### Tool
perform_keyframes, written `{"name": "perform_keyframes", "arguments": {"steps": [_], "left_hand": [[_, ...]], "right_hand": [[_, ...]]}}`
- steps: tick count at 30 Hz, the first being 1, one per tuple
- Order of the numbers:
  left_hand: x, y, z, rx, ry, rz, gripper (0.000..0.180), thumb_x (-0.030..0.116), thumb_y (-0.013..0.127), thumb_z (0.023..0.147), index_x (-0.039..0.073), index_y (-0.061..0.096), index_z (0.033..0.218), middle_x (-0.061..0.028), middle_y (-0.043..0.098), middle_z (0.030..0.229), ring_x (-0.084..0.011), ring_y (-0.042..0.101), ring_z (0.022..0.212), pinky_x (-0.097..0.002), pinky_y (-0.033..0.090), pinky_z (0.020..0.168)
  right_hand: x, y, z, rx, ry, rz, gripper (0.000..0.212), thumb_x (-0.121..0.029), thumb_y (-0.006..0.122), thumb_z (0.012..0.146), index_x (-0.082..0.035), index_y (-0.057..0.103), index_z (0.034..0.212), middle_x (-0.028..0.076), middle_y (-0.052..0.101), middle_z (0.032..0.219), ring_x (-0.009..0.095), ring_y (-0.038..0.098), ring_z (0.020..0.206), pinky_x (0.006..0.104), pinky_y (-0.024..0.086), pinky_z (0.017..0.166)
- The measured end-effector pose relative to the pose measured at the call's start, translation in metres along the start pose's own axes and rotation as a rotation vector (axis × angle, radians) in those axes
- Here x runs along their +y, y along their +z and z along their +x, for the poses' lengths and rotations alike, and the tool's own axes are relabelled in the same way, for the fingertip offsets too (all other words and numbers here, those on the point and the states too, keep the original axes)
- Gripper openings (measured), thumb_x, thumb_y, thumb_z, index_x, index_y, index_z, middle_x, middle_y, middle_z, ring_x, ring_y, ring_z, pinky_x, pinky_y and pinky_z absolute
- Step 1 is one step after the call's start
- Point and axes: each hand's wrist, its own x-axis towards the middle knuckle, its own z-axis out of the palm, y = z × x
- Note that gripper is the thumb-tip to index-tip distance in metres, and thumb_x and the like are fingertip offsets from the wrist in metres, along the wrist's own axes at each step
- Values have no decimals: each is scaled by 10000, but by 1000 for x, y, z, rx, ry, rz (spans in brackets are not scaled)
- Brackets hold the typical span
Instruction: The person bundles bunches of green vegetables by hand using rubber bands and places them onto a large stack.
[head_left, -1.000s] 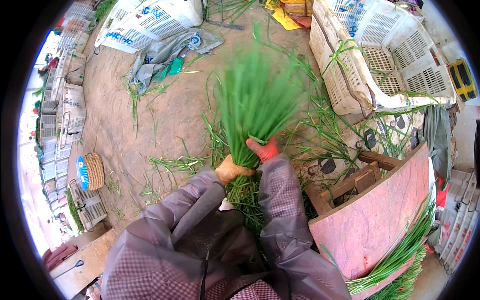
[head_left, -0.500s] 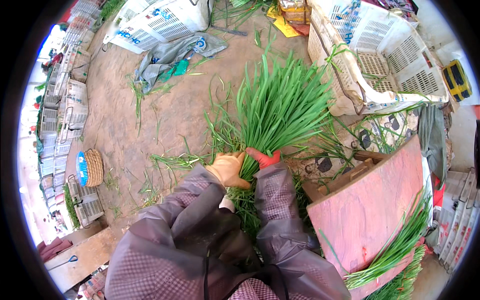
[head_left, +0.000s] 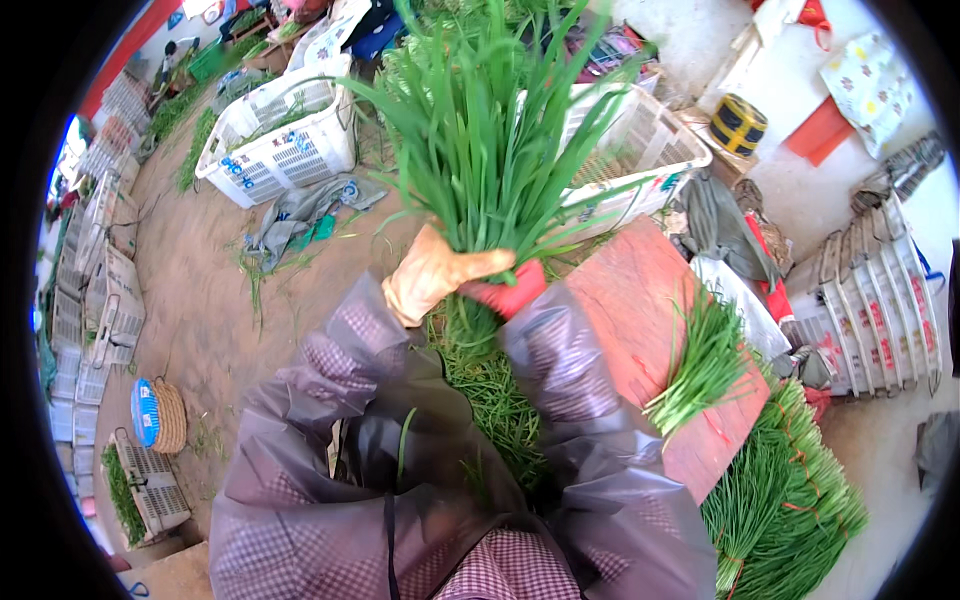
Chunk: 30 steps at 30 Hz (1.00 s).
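Note:
A large bunch of garlic chives [head_left: 480, 150] stands upright in front of me, its long green leaves fanned out at the top. My left hand [head_left: 425, 275], in a tan glove, is closed around the lower part, with the thumb laid across the front. My right hand [head_left: 512, 290], in a red glove, grips the same bunch just beside and below the left. The ends of the stalks hang below the hands, partly blurred. Loose chive leaves [head_left: 500, 400] lie in a heap between my legs.
To the right a reddish board [head_left: 625, 300] carries a smaller chive bunch [head_left: 700, 360]. Beyond its near edge are stacked chive bundles [head_left: 790, 500] with red ties. White plastic crates [head_left: 285, 150] stand far left and behind the bunch. A grey plastic bag [head_left: 300, 215] lies on the ground.
The bunch has been lifted off the ground toward me and stands more upright. Both hands have risen with it, and the left thumb now crosses the stalks. The view has shifted to the right.

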Motion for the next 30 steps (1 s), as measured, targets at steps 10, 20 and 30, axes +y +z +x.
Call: {"name": "perform_keyframes", "arguments": {"steps": [10, 20, 30], "left_hand": [[127, 113, 60, -395, 22, -566, 424, 187, 700, 843, 3, 592, 1210, -112, 619, 1200, -216, 607, 1075, -337, 476, 951], [32, 207, 56, -553, -138, -467, 534, 296, 690, 837, -14, 507, 1231, -143, 561, 1238, -287, 563, 1080, -451, 467, 921], [125, 136, 5, -442, 89, -281, 429, 190, 723, 775, 17, 623, 1155, -79, 625, 1192, -194, 590, 1075, -344, 448, 958]], "right_hand": [[-208, -133, -59, -63, -110, -589, 398, -86, 769, 747, -38, 632, 1117, 85, 659, 1094, 213, 634, 1006, 364, 530, 838], [-148, -174, -93, -332, 438, -1161, 546, -176, 798, 722, -56, 573, 1205, 96, 621, 1170, 228, 585, 1086, 381, 491, 906], [-192, -118, -114, -292, 207, -609, 699, -266, 828, 698, -74, 513, 1293, 106, 583, 1245, 242, 537, 1166, 399, 451, 974]]}}
